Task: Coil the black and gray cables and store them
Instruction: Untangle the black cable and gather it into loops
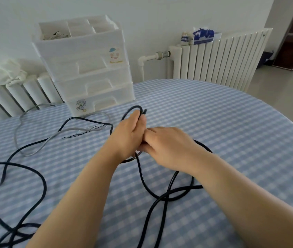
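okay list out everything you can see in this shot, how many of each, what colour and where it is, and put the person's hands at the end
black cable: one, black, sprawled in loose loops over the near table, one end gathered in the hands
gray cable: one, gray, looped on the table's far left
table: one, blue and white checked cloth
drawer unit: one, white with cartoon stickers, table's far edge, open compartments on top
radiators: two, white, along the wall
cloth: one, white, on the left radiator
tissue box: one, blue and white, on the right radiator
left hand: closed around a black cable loop
right hand: against the left hand; its grip is hidden
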{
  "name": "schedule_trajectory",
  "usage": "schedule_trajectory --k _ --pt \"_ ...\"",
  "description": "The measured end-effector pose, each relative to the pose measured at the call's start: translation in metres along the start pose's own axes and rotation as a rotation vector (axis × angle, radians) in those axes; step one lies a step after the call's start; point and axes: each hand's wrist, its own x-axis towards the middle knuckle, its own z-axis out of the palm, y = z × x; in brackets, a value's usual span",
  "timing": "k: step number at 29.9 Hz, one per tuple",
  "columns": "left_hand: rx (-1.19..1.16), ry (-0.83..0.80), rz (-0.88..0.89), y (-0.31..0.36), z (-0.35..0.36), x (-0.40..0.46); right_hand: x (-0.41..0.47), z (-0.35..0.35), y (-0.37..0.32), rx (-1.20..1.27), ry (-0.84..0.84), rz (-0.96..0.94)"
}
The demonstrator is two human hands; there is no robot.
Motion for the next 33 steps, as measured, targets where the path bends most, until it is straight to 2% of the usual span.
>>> schedule_trajectory --k 2,5,8,10,14,17,23,26,30,33 --pt "-0.151 -0.070 -0.037 0.003 -0.002 -0.003 0.001 -0.004 0.001 -0.031 0.107 -0.005" --pt "-0.360 -0.288 -0.068 0.013 -0.004 -0.007 0.000 -0.010 0.013 0.031 0.300 0.095" --pt "-0.483 -0.437 -0.118 0.020 -0.006 -0.006 -0.002 -0.006 0.024 0.090 0.409 0.099" --pt "-0.520 -0.492 -0.153 0.018 -0.011 -0.005 -0.003 -0.007 0.028 0.148 0.415 0.081" --pt "-0.654 -0.543 -0.210 0.008 -0.020 -0.006 -0.002 -0.011 0.043 0.195 0.320 0.129" --pt "-0.813 -0.579 -0.257 0.006 -0.018 -0.005 -0.001 -0.003 0.047 0.413 0.253 0.165" --pt "-1.177 -0.779 -0.297 0.011 -0.019 -0.003 0.000 0.000 0.032 0.670 0.350 0.196" --pt "-1.192 -0.755 -0.301 0.012 -0.015 -0.004 -0.001 -0.005 0.024 0.731 0.377 0.233" --pt "-1.158 -0.747 -0.215 0.017 -0.010 -0.003 0.001 -0.009 0.020 0.874 0.480 0.337" --pt "-1.171 -0.751 -0.161 0.019 -0.009 -0.006 0.003 -0.010 0.022 0.931 0.485 0.357"
